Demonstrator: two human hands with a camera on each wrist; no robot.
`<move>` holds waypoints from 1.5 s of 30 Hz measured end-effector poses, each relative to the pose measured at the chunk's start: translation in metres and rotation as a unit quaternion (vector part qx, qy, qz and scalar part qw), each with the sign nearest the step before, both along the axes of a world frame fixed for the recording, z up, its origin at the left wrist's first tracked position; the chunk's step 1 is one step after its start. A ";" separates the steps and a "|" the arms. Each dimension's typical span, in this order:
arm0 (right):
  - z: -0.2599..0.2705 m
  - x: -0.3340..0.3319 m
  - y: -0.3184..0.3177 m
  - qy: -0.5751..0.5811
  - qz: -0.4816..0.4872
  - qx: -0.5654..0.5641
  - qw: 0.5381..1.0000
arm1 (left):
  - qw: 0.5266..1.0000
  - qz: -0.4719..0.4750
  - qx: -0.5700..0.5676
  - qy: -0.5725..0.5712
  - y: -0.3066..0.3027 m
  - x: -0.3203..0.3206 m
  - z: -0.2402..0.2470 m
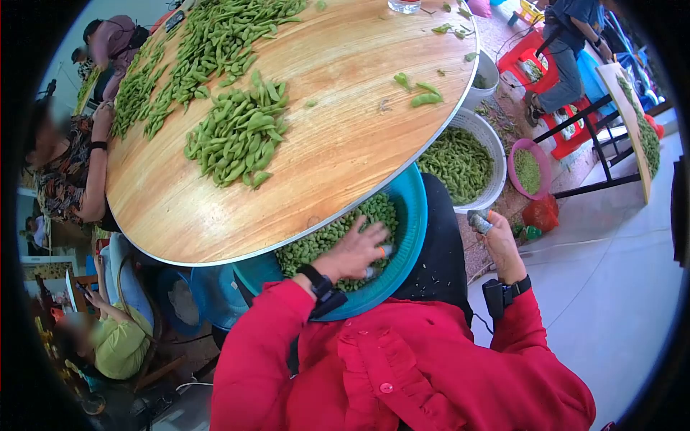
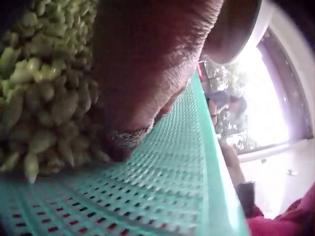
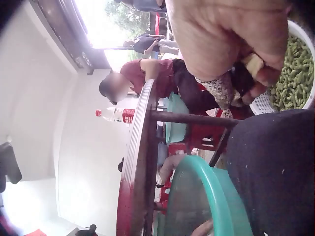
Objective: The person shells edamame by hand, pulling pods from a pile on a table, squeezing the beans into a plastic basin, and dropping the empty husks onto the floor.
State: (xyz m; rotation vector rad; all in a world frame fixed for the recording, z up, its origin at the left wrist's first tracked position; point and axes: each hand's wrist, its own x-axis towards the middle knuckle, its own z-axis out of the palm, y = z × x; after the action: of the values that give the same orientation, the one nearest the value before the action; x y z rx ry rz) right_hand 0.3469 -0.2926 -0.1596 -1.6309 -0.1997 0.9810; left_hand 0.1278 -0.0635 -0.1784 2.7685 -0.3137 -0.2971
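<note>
My left hand [image 1: 356,251] lies with fingers spread on a heap of shelled green beans [image 1: 316,241] in a teal mesh basket [image 1: 415,215] on my lap, under the table's edge. Two of its fingers wear covers. The left wrist view shows the hand [image 2: 147,64] close up against the beans [image 2: 39,98] and the basket's wall [image 2: 162,177]. My right hand [image 1: 496,237] hangs beside my right knee, fingers curled, one finger wrapped in grey tape. In the right wrist view the hand [image 3: 221,39] is curled above my dark trouser leg; I see nothing clearly held.
A round wooden table [image 1: 345,144] carries piles of green pods [image 1: 241,136]. A white basket [image 1: 496,154] of pods and a pink bowl [image 1: 528,169] stand on the floor to the right. Other people sit at the left [image 1: 72,165] and far right.
</note>
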 end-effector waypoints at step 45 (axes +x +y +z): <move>0.008 -0.015 0.019 0.021 0.011 0.020 1.000 | 0.878 0.472 -0.074 0.008 0.055 -0.085 0.016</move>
State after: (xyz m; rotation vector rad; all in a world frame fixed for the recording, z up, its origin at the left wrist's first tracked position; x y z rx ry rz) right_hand 0.3323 -0.2738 -0.1515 -1.5721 -0.2070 1.0210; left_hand 0.0429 -0.0086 -0.1629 2.4091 0.9607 -0.0322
